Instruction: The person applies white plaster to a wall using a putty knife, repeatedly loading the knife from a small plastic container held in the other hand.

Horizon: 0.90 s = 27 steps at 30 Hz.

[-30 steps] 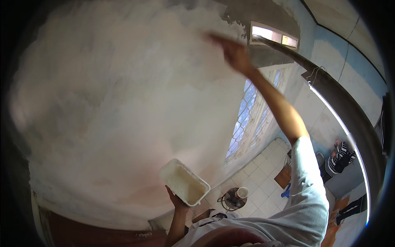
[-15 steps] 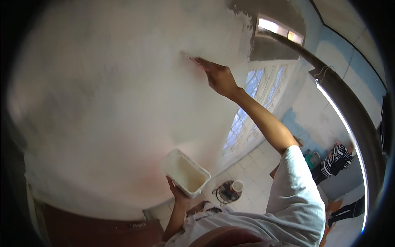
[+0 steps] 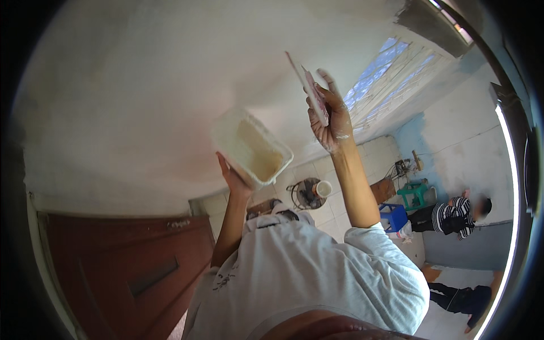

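Observation:
My left hand [image 3: 233, 178] grips the lower side of an off-white rectangular tub [image 3: 260, 149], tilted so its inside shows. A pale paste coats the tub's inner walls. Higher and to the right, my right hand [image 3: 335, 122] is closed round a putty scraper [image 3: 318, 102] with a thin flat blade, seen nearly edge-on. White smears mark the fingers and wrist of that hand. Both hands are in front of a large wall [image 3: 147, 96] covered in a smooth whitish coat; the scraper looks apart from it.
A barred window [image 3: 379, 73] is at the right of the wall. Below stands a small round stool [image 3: 306, 195] bearing a white pot [image 3: 323, 188]. A brown door [image 3: 113, 266] is at lower left. Blue [image 3: 393, 217] and green stools [image 3: 415, 195] stand near two other people [image 3: 450, 215] at right.
My right hand has come away from the wall, turning the scraper upward. The tub in my left hand has risen in the view, and the view has swung, showing more of the door.

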Motion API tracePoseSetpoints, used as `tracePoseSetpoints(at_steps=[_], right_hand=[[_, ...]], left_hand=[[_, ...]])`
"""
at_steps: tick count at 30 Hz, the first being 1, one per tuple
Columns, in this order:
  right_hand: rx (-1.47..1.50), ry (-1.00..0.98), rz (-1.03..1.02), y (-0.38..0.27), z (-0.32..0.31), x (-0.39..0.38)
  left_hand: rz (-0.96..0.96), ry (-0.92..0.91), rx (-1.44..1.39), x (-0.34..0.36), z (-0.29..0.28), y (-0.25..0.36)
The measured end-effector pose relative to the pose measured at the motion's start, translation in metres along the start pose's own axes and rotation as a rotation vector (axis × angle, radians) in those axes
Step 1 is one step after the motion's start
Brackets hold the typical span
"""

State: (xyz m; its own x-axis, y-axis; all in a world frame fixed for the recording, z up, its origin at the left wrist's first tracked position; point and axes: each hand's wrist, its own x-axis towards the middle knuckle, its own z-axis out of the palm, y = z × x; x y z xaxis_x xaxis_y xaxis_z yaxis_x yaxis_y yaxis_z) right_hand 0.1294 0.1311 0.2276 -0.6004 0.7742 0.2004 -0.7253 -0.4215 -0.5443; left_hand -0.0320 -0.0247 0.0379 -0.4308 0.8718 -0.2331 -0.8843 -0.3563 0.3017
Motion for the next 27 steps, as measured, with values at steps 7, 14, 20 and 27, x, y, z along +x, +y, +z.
tracePoseSetpoints(at_steps=[7, 14, 20, 27], right_hand=[[0.59, 0.06, 0.194, 0.038, -0.018, -0.034], [0.679, 0.04, 0.184, 0.043, -0.02, -0.04], [0.554, 0.006, 0.148, 0.048, -0.017, -0.04], [0.189, 0.008, -0.008, 0.045, -0.023, -0.04]], left_hand=[[0.02, 0.032, 0.096, 0.001, -0.008, -0.005], [-0.033, 0.06, 0.086, 0.007, -0.016, -0.007], [-0.09, 0.051, 0.06, 0.005, 0.01, 0.004], [-0.136, 0.02, 0.066, 0.023, 0.014, 0.001]])
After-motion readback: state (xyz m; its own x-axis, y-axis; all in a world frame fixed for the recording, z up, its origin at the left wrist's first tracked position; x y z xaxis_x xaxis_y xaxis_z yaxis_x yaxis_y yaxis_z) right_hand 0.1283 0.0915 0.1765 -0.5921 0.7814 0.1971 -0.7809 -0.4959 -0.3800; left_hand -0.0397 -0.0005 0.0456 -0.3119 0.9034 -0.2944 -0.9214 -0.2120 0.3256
